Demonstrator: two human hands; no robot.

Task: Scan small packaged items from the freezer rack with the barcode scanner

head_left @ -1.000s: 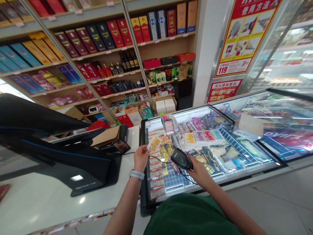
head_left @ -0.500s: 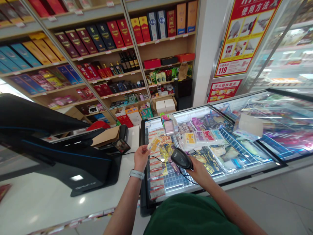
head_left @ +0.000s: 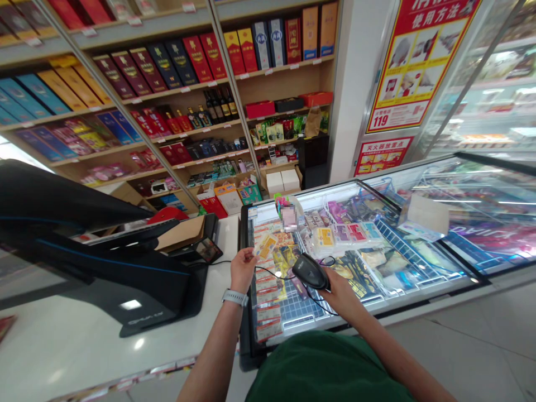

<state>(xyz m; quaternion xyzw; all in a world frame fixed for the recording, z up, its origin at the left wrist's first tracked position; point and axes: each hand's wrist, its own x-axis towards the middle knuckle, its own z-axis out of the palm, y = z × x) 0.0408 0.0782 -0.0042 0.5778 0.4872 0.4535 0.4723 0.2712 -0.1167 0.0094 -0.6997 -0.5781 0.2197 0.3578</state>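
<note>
My left hand (head_left: 243, 270), with a grey watch (head_left: 235, 297) on its wrist, pinches the edge of a small clear packet with a yellow label (head_left: 266, 245). It holds the packet above the near left part of the glass-topped freezer. My right hand (head_left: 336, 289) is wrapped round the handle of a black barcode scanner (head_left: 310, 271), whose head points left towards the packet. A thin black cable (head_left: 268, 270) runs across the glass beneath both hands. Similar packs with coloured labels (head_left: 324, 236) lie to the right, beyond the scanner.
A black checkout terminal (head_left: 125, 268) stands on the white counter (head_left: 180, 340) at left. An open cardboard box (head_left: 427, 215) and a blurred-out item (head_left: 288, 216) sit on the freezer. Price tags (head_left: 268, 312) line its left edge. Shelves of boxed bottles (head_left: 176, 61) rise behind.
Almost nothing differs. The view shifts very slightly, while both hands keep the packet and the barcode scanner in nearly the same places.
</note>
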